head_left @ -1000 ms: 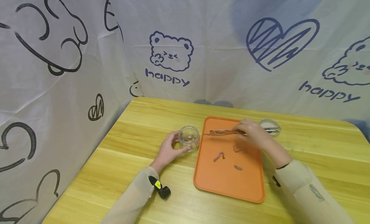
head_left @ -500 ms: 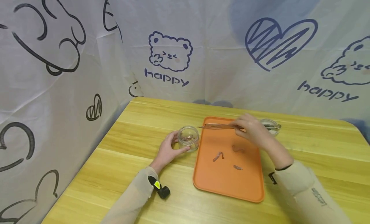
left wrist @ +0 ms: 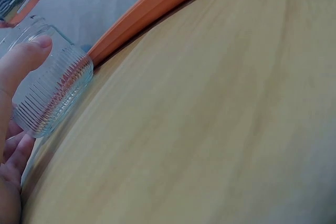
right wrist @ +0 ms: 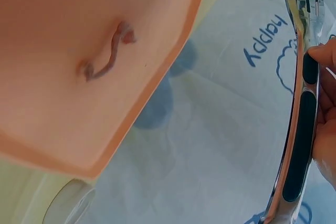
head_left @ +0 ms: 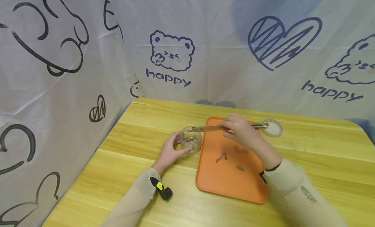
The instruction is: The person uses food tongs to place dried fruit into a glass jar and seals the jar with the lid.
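My left hand (head_left: 173, 150) grips a small ribbed glass jar (head_left: 187, 148) on the table, thumb on its near side. Reddish-brown bits (left wrist: 65, 85) lie on the jar's bottom. My right hand (head_left: 240, 131) pinches metal tongs (right wrist: 306, 140) with dark grip inlays. Their slotted heads reach over the jar's mouth in the head view. Something small and pink shows at the tip in the right wrist view. On the orange tray (head_left: 228, 186) lie a bent worm-like strand (head_left: 221, 158), a wavy brown one (right wrist: 113, 56) and a short piece (head_left: 240, 168).
A clear round lid (head_left: 273, 128) lies past the tray's far right corner, under the tongs' rear end. The tray's raised rim stands right beside the jar. A printed white curtain (head_left: 222, 74) hangs behind and left of the wooden table (head_left: 117, 175).
My right hand has moved left and a little away from me with the tongs, bringing their heads from over the tray to over the jar. My left hand stays with the jar.
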A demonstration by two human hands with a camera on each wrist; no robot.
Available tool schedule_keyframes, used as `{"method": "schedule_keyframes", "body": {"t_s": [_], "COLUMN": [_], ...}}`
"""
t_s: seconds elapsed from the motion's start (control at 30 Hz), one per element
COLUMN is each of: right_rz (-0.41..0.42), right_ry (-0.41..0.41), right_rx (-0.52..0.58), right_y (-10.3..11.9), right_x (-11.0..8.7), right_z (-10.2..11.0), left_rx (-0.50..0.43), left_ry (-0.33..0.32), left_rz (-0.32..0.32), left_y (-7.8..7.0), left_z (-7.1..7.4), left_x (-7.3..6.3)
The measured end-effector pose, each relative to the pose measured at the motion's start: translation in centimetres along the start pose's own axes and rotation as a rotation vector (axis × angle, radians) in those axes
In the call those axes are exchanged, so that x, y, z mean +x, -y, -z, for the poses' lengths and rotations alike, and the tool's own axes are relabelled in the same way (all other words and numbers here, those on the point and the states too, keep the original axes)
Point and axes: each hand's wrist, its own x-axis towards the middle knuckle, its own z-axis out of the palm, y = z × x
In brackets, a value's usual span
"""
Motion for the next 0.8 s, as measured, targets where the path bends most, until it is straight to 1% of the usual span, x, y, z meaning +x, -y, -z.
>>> {"method": "schedule_keyframes", "body": {"t_s": [0.17, 0.37, 0.6, 0.8], "right_rz": [0.017, 0.009, 0.005, 0.0], "right_ry": [0.046, 0.087, 0.103, 0.091], "right_rx": [-0.005, -0.017, -0.016, 0.005], "right_y": [0.44, 0.66, 0.78, 0.64], "right_x": [0.44, 0.71, 0.67, 0.41], "right_z": [-0.45, -0.58, -0.59, -0.79], "left_rx": [0.002, 0.002, -0.001, 0.001], "left_ry": [0.001, 0.005, 0.005, 0.005], "left_rz": [-0.003, -0.003, -0.014, -0.015], "left_y": [-0.03, 0.03, 0.15, 0.28], "left_z": [0.08, 0.11, 0.07, 0.01], "left_x": [0.04, 0.11, 0.16, 0.12]}}
